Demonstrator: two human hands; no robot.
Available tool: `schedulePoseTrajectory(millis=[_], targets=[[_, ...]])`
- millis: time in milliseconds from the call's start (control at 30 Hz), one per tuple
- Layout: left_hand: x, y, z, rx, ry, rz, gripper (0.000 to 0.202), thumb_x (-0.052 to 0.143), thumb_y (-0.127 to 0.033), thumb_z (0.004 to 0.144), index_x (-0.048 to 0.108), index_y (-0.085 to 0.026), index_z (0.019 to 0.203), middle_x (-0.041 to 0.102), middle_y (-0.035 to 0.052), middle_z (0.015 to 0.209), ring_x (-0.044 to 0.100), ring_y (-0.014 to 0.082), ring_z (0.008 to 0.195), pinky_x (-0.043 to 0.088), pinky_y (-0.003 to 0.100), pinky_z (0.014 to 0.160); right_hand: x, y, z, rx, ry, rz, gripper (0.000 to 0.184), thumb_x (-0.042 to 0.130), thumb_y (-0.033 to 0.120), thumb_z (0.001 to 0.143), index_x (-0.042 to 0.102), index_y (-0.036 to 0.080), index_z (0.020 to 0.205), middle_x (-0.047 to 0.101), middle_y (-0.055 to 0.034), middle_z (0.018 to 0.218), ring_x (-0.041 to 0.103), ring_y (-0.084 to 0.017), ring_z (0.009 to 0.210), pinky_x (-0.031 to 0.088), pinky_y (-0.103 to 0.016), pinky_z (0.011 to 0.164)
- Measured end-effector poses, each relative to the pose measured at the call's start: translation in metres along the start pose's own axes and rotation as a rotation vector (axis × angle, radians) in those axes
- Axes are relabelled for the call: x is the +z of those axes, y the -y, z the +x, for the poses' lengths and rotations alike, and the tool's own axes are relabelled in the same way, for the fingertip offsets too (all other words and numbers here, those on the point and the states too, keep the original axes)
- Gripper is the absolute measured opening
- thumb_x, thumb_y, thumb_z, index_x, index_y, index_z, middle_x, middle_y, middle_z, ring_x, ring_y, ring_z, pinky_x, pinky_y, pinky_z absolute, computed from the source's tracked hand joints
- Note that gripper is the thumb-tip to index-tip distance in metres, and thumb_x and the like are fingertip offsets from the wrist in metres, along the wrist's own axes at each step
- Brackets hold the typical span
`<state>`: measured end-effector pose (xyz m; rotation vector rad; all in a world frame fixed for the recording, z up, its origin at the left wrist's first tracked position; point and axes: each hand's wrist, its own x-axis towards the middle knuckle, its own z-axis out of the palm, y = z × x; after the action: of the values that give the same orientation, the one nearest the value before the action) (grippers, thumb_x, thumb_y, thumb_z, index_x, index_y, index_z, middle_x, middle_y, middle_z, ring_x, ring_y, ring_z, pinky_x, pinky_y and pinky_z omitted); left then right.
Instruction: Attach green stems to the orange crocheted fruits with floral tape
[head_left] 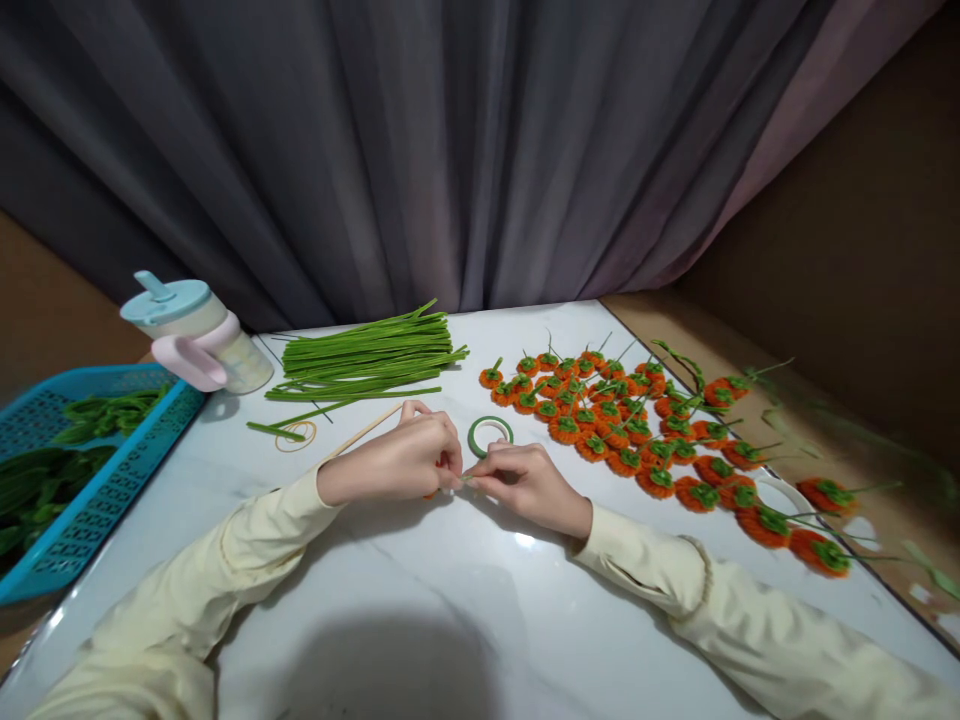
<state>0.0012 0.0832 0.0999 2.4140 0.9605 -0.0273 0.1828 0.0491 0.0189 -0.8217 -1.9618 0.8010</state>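
Note:
My left hand (pixel 401 460) is closed around a thin wooden stick (pixel 364 433) that slants up to the left, with a bit of orange showing under the fingers. My right hand (pixel 521 480) pinches a thin green strip at the point where both hands meet, over the white table (pixel 420 600). A roll of green tape (pixel 490 435) lies just behind my right hand. Right of it spread several orange pipe-cleaner flowers with green centres (pixel 645 430).
A bundle of green pipe cleaners (pixel 371 362) lies at the back. A cup with a blue lid and pink handle (pixel 196 335) stands at the back left. A blue basket (pixel 67 470) with green pieces sits at the left edge. Grey curtain (pixel 450 150) behind.

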Motion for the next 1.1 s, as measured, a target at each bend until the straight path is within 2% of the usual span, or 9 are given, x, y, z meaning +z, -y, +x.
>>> schedulePoseTrajectory(millis=[100, 167, 233, 300, 400, 467, 533, 767, 1100], targets=[[-0.005, 0.001, 0.003, -0.082, 0.044, -0.042, 0.01, 0.067, -0.021, 0.07, 0.068, -0.017, 0.061, 0.067, 0.0002, 0.073, 0.057, 0.0169, 0.08, 0.03, 0.031, 0.086, 0.0, 0.0, -0.002, -0.34, -0.041, -0.268, 0.025, 0.045, 0.018, 0.093, 0.066, 0.01, 0.082, 0.056, -0.0043, 0.058, 0.044, -0.013, 0.058, 0.038, -0.029, 0.059], [-0.008, 0.002, 0.004, -0.128, 0.087, -0.13, 0.011, 0.069, -0.026, 0.07, 0.07, -0.017, 0.065, 0.067, 0.0012, 0.073, 0.057, 0.014, 0.068, 0.038, 0.027, 0.076, -0.001, 0.001, -0.004, -0.506, -0.055, -0.466, 0.022, 0.044, 0.011, 0.092, 0.063, 0.008, 0.082, 0.054, -0.0045, 0.058, 0.043, -0.015, 0.059, 0.035, -0.03, 0.058], [-0.01, 0.004, 0.004, -0.157, 0.132, -0.234, 0.014, 0.069, -0.029, 0.069, 0.071, -0.015, 0.07, 0.067, 0.0022, 0.074, 0.056, 0.0116, 0.058, 0.04, 0.023, 0.063, -0.001, 0.002, -0.005, -0.603, -0.075, -0.621, 0.016, 0.047, 0.007, 0.09, 0.061, 0.007, 0.083, 0.052, -0.0039, 0.058, 0.043, -0.015, 0.06, 0.033, -0.03, 0.058], [-0.009, 0.006, 0.004, -0.144, 0.136, -0.271, 0.015, 0.068, -0.03, 0.07, 0.07, -0.015, 0.071, 0.067, 0.0024, 0.074, 0.056, 0.0114, 0.057, 0.04, 0.023, 0.06, -0.002, 0.003, -0.006, -0.649, -0.094, -0.703, 0.012, 0.049, 0.006, 0.089, 0.06, 0.007, 0.085, 0.051, -0.0035, 0.058, 0.043, -0.015, 0.06, 0.033, -0.03, 0.057], [-0.001, 0.007, 0.003, -0.037, -0.013, -0.125, 0.012, 0.067, -0.027, 0.071, 0.067, -0.017, 0.065, 0.065, 0.0002, 0.072, 0.059, 0.0154, 0.075, 0.038, 0.03, 0.081, -0.003, 0.003, -0.005, -0.645, -0.099, -0.728, 0.014, 0.045, 0.005, 0.09, 0.059, 0.006, 0.09, 0.051, -0.0043, 0.06, 0.043, -0.016, 0.061, 0.033, -0.031, 0.057], [0.006, 0.006, 0.002, 0.037, -0.136, -0.002, 0.014, 0.068, -0.028, 0.072, 0.063, -0.018, 0.064, 0.063, -0.0006, 0.074, 0.056, 0.0195, 0.09, 0.029, 0.038, 0.093, -0.004, 0.003, -0.005, -0.623, -0.087, -0.716, 0.017, 0.042, 0.005, 0.09, 0.058, 0.006, 0.093, 0.052, -0.0052, 0.061, 0.044, -0.017, 0.062, 0.033, -0.031, 0.057], [0.011, 0.004, -0.001, 0.087, -0.202, 0.069, 0.016, 0.067, -0.028, 0.075, 0.06, -0.017, 0.066, 0.061, -0.0006, 0.076, 0.053, 0.0211, 0.098, 0.021, 0.044, 0.097, -0.004, 0.003, -0.005, -0.601, -0.079, -0.703, 0.017, 0.041, 0.006, 0.091, 0.057, 0.007, 0.095, 0.054, -0.0055, 0.062, 0.044, -0.017, 0.063, 0.034, -0.031, 0.057], [0.008, -0.01, -0.01, 0.193, -0.236, 0.201, 0.021, 0.049, -0.011, 0.084, 0.055, -0.014, 0.064, 0.059, -0.0001, 0.071, 0.053, 0.0193, 0.098, 0.016, 0.046, 0.097, -0.001, 0.0, -0.007, -0.493, -0.097, -0.543, 0.015, 0.044, 0.007, 0.09, 0.056, 0.009, 0.1, 0.061, -0.0084, 0.073, 0.047, -0.017, 0.068, 0.037, -0.031, 0.062], [0.007, -0.011, -0.008, 0.206, -0.248, 0.216, 0.023, 0.051, -0.015, 0.088, 0.055, -0.014, 0.066, 0.06, -0.0002, 0.072, 0.055, 0.0183, 0.094, 0.016, 0.045, 0.094, 0.002, 0.001, -0.006, -0.363, -0.27, -0.483, 0.013, 0.049, 0.013, 0.09, 0.061, 0.014, 0.093, 0.062, -0.0048, 0.07, 0.052, -0.016, 0.071, 0.038, -0.031, 0.066]])
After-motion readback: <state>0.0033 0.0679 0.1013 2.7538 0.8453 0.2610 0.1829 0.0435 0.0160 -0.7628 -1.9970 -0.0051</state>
